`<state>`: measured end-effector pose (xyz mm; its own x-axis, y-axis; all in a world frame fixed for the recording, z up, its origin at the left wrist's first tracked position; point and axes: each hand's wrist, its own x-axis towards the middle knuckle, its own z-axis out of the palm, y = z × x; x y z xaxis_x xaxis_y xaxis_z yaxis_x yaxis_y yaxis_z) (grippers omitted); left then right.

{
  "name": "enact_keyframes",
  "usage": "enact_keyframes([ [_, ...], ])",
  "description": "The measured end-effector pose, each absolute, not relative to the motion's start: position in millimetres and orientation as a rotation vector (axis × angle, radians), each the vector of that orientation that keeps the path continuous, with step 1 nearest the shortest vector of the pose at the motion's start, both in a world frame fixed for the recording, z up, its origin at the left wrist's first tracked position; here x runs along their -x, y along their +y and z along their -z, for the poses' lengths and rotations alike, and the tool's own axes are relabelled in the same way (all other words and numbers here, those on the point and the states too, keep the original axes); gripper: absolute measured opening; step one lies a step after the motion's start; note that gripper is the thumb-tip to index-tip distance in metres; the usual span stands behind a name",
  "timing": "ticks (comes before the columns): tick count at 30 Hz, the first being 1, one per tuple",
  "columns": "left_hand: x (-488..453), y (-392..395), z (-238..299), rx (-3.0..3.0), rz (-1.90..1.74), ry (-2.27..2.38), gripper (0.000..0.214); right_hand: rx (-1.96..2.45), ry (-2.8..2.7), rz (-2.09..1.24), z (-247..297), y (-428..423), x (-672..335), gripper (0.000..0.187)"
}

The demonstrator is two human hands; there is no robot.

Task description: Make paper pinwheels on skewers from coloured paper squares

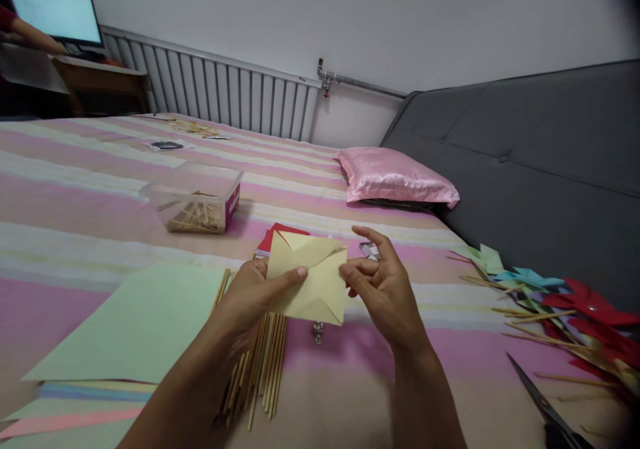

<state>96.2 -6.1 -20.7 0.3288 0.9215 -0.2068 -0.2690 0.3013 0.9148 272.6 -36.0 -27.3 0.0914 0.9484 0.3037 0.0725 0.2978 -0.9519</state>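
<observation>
A square of pale yellow paper [313, 285], with slits or creases running in from its corners, is held up in front of me. My left hand [265, 289] grips its left side, thumb flat across the front. On the right edge, the thumb and fingers of my right hand [383, 282] pinch the paper, while the index finger stands raised. Beneath the paper lie a bundle of thin wooden sticks [267, 362] and some red paper [287, 229]. A small cluster of shiny metal bits [319, 332] rests just below it.
Coloured paper sheets [125, 329] lie at left; a clear plastic box [205, 195] with small sticks stands behind. At right are paper pinwheels [585, 302] and black scissors [540, 402]. A pink pillow [400, 175] leans near the grey headboard [525, 129]. A person's arm [35, 35] shows far left.
</observation>
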Motion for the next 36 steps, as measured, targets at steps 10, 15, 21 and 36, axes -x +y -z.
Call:
enact_keyframes([
  [10,-94,-6,20,-0.92,-0.886,0.839,0.034,0.949,-1.801,-0.867,23,-42,-293,0.023],
  [15,-95,-8,21,-0.945,-0.865,0.833,0.034,0.984,-1.833,-0.89,23,-44,-292,0.017],
  [21,-97,-12,23,-0.983,-0.831,0.808,0.036,1.029,-1.765,-0.897,22,-42,-290,0.004],
  [36,-102,-16,25,-1.051,-0.783,0.804,0.035,1.227,-1.546,-0.969,22,-41,-282,0.017],
])
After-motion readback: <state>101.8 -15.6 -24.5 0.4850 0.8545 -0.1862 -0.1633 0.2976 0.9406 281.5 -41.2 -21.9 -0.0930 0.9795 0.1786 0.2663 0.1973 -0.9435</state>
